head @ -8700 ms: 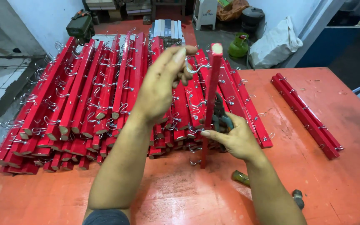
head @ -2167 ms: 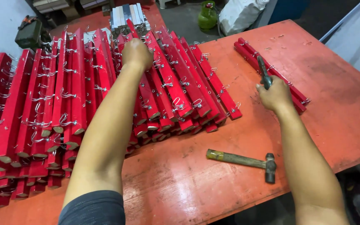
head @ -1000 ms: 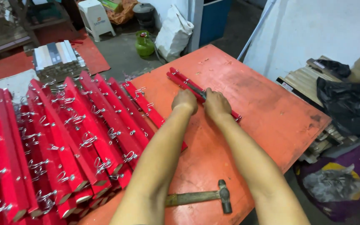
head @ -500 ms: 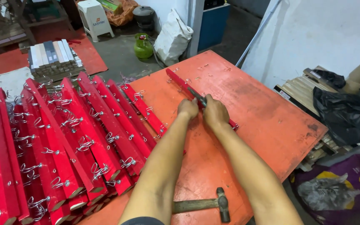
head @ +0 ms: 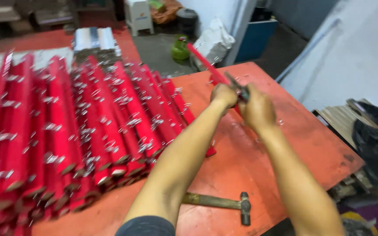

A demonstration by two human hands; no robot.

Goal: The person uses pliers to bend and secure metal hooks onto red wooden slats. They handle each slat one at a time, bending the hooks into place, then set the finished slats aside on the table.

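Observation:
My left hand (head: 224, 95) grips a long red wooden strip with metal hooks (head: 202, 59), lifted at an angle off the red table (head: 294, 144). My right hand (head: 257, 109) is closed around dark pliers (head: 237, 86) right beside the left hand, at the strip. The picture is motion-blurred. A large pile of similar red hooked strips (head: 88, 126) covers the left half of the table.
A hammer with a wooden handle (head: 224, 203) lies near the table's front edge between my arms. Beyond the table stand a green gas cylinder (head: 180, 47), a white sack (head: 213, 41), a white stool (head: 137, 15) and a stack of pale strips (head: 93, 39). Dark bags (head: 375, 144) lie right.
The strip that lay flat on the table half a second ago is now raised at its far end, held in both hands. The view has swung left.

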